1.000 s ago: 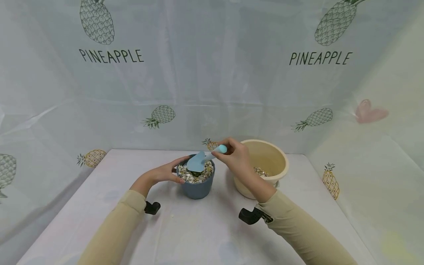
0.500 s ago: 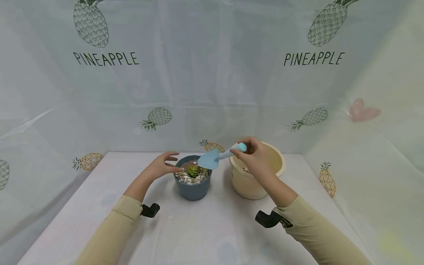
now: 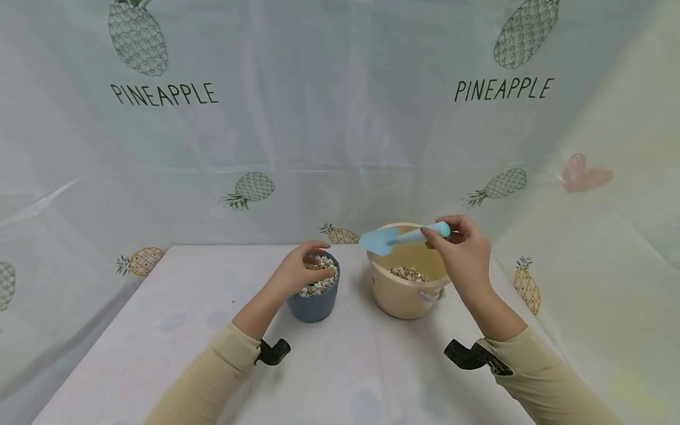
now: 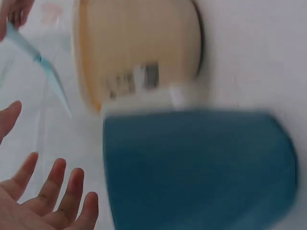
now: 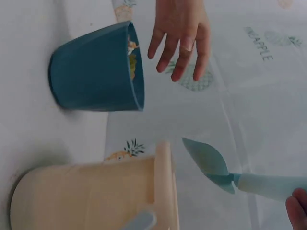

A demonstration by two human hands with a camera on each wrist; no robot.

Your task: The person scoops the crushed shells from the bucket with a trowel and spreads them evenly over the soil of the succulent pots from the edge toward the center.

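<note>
My right hand pinches the handle of a light blue trowel, holding it above the cream bucket. Some pebbles lie in the bottom of that bucket. Over the blue pot hovers my left hand, its fingers spread and holding nothing. In the right wrist view a gap shows between those fingers and the rim of the pot. White pebbles fill the pot, and a bit of the green plant shows at its rim; the left hand hides most of it in the head view.
The pot and bucket stand side by side on a white covered table. Behind them hangs a pale curtain printed with pineapples. The bucket's handle hangs down its front right side.
My right hand has carried the trowel right, from above the pot to above the bucket. The left hand has let go of the pot's rim and moved right, over the pot.
</note>
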